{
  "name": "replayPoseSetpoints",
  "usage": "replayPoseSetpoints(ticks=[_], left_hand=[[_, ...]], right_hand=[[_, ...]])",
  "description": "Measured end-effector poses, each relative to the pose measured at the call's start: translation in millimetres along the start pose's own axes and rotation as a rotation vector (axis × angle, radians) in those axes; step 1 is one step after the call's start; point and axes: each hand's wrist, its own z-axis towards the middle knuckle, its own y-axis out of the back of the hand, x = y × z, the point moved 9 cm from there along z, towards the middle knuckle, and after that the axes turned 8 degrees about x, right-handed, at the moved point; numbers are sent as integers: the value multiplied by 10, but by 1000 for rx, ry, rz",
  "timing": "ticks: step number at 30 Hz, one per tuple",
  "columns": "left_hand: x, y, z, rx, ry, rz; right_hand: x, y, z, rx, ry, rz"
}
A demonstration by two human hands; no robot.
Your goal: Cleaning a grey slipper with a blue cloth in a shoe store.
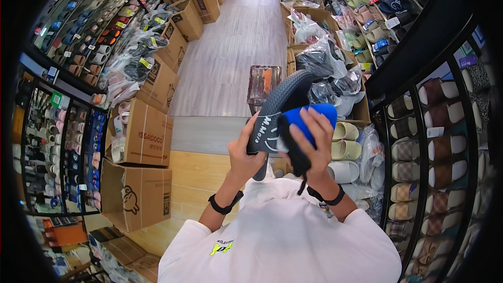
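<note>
A black slipper (271, 114) with a textured sole and white lettering on its side is held up in front of my chest. My left hand (245, 151) grips its near end, thumb and fingers on either side. With spread, bent fingers, my right hand (314, 145) holds a blue cloth-like piece (328, 116) and a dark, soft piece (300, 159) against the slipper's right side. A thin dark strap hangs below that hand. What exactly the blue and dark pieces are cannot be told. Part of another dark slipper shows below the slipper, near my left hand.
Cardboard boxes (151, 131) line the left side of the aisle. A worn wooden stool (264, 84) stands beyond the slipper. Boxes with bagged slippers (320, 59) are at the right. Green slippers (346, 147) lie near my right hand, beside a rack of slippers (406, 149).
</note>
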Motion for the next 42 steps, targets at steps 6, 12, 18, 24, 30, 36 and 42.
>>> replayPoseSetpoints(ticks=[6,12,18,24,30,36,42], left_hand=[[-69,15,28,22,-72,28],[90,-50,-68,20,52,-5],[231,-98,-108,-8,106,-228],[147,-124,-32,-11,104,-208],[208,-156,1,-47,214,-439],[185,-160,-28,-21,152,-295],[278,-201,-14,-55,242,-433]], right_hand=[[280,-131,-51,117,278,-181],[11,-21,-56,50,69,-19],[261,-165,-221,120,362,-218],[-75,104,-57,2,77,30],[256,-81,-228,126,383,-191],[-92,121,-58,90,111,-2],[171,-13,-177,111,232,-114]])
